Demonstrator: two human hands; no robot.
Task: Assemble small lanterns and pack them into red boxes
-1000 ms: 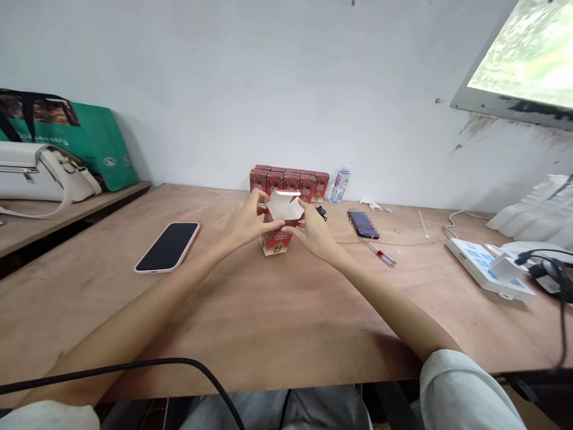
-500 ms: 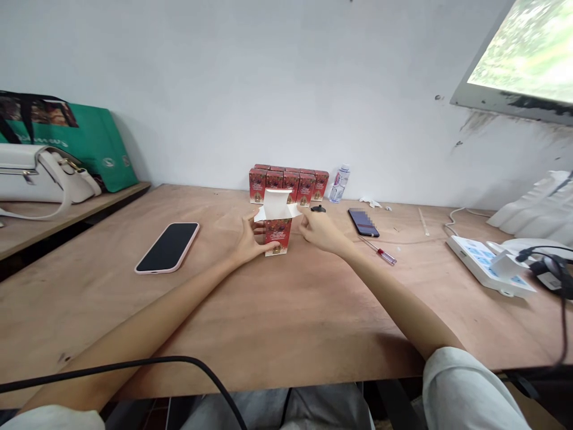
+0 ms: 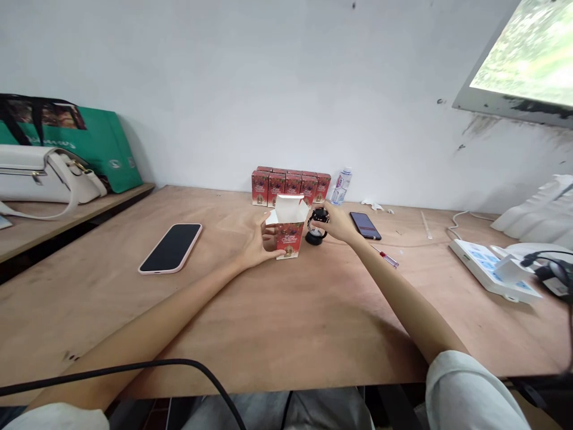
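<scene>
An upright red printed box (image 3: 289, 239) stands on the table with its white top flap raised and side flaps spread. My left hand (image 3: 262, 243) is closed around the box's left side, thumb across the lower front. Just right of the box is a small black lantern (image 3: 316, 237) with a clear middle and a dark round base. The fingers of my right hand (image 3: 333, 222) grip its upper part. The inside of the box is hidden from this angle.
Several closed red boxes (image 3: 268, 188) stand in rows by the wall, beside a clear bottle (image 3: 341, 186). A pink-edged phone (image 3: 170, 248) lies left; a dark phone (image 3: 365, 225) and screwdriver (image 3: 387, 258) lie right. A power strip (image 3: 492, 269) is at far right. A black cable (image 3: 179, 362) crosses the front.
My right hand has left the box's flap and taken hold of the black lantern. The flaps are spread wider, and the box is turned slightly in my left hand.
</scene>
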